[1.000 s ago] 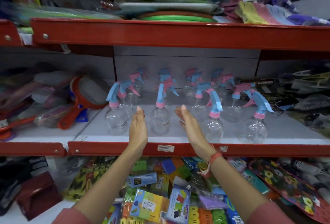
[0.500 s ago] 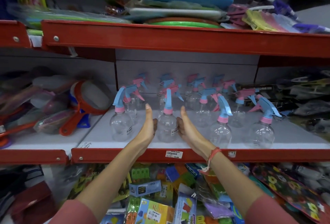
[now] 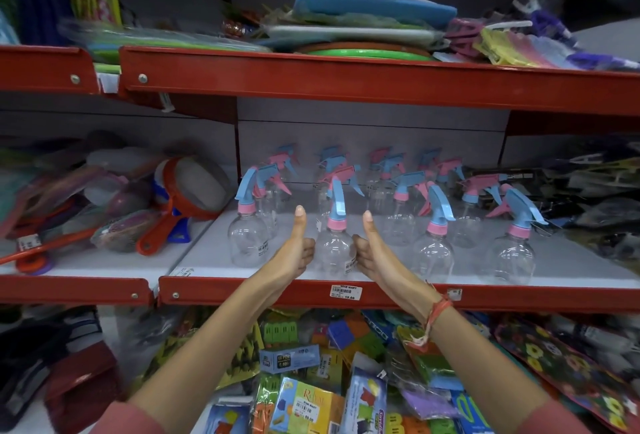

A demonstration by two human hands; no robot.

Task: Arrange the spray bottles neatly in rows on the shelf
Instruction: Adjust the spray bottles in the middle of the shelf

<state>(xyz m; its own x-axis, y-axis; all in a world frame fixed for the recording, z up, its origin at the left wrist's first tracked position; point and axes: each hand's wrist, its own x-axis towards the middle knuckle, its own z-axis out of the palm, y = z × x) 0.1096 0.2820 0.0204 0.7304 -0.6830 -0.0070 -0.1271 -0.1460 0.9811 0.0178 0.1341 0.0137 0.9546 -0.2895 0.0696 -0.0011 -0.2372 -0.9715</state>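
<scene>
Both hands cup one clear, round-bellied plastic spray bottle point(image 3: 335, 246) at the shelf point(image 3: 398, 278) front: left hand point(image 3: 294, 253) and right hand point(image 3: 367, 253) press its sides, thumbs up. Four blue-triggered, pink-collared bottles form the front row; those behind blur beyond counting.

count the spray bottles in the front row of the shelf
4 along the shelf's front edge: far left bottle, second bottle between both hands, third bottle, far right bottle. More stand behind, some partly hidden.
</scene>
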